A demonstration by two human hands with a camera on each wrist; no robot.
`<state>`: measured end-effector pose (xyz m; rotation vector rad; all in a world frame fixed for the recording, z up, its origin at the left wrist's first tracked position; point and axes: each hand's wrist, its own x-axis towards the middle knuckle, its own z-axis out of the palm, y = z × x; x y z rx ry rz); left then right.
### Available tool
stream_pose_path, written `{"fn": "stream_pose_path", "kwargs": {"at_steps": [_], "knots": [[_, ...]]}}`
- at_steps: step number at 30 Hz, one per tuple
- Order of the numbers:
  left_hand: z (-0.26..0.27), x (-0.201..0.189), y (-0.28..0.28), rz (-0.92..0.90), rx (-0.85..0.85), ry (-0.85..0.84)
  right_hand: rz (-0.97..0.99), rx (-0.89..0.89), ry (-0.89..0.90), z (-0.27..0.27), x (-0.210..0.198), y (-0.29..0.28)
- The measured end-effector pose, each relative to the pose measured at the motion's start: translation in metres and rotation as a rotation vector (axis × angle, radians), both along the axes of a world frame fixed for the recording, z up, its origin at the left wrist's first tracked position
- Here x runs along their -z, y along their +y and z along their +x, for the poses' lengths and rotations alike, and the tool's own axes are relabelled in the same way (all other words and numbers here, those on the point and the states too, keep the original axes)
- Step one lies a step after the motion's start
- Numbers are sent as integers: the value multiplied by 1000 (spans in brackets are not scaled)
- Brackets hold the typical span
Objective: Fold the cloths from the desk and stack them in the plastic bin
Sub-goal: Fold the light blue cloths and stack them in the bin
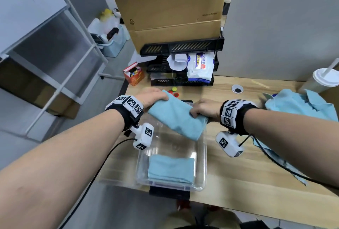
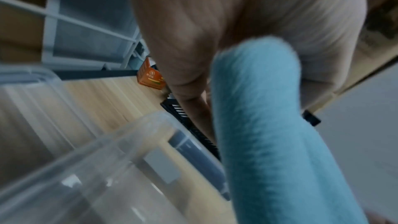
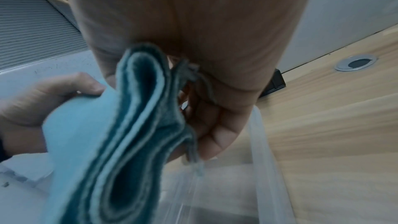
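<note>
A folded light-blue cloth hangs in the air over the far half of the clear plastic bin. My left hand grips its left end and my right hand grips its right end. In the left wrist view the folded cloth runs down from my left hand above the bin's rim. The right wrist view shows the cloth's layered edges pinched by my right hand, with the left hand beyond. Another folded blue cloth lies in the bin's near end.
Loose blue cloths lie heaped on the wooden desk at the right. A black tray rack with wipes, an orange box and a large cardboard box stand behind the bin. A white lidded cup is far right.
</note>
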<state>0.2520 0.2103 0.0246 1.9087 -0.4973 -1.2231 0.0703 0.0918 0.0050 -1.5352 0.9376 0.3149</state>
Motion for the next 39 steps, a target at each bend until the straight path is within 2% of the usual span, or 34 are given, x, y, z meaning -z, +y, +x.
{"fn": "stream_pose_path", "kwargs": {"at_steps": [3,5,8,10,13,16,19,20,22,25,28,33,36,39], "knots": [[9,18,12,153,167,-234,-211,-158,51,2,20,-3],[6,25,20,222,302,-329,-341,-292,126,3,30,-1],[-1,41,25,308,530,-503,-631,-474,206,7,42,7],[-7,55,24,345,689,-655,-723,-534,204,9,47,11],[-14,69,15,411,881,-778,-833,-668,259,16,57,19],[-8,96,-1,498,1039,-800,-849,-835,348,25,67,27],[12,163,-12,620,1110,-786,-820,-923,415,32,83,34],[9,164,-14,661,1132,-779,-821,-949,428,33,90,36],[-9,130,-11,671,1181,-814,-820,-990,451,34,100,39],[-20,115,-7,660,1236,-832,-764,-1064,481,39,117,42],[-23,119,-5,663,1309,-863,-712,-1130,501,43,140,42],[-32,135,-7,721,1403,-885,-688,-1311,540,36,145,44],[-30,138,-7,662,1432,-918,-814,-1303,488,35,157,44],[-32,133,-12,543,1405,-880,-844,-1201,457,36,153,46]]}}
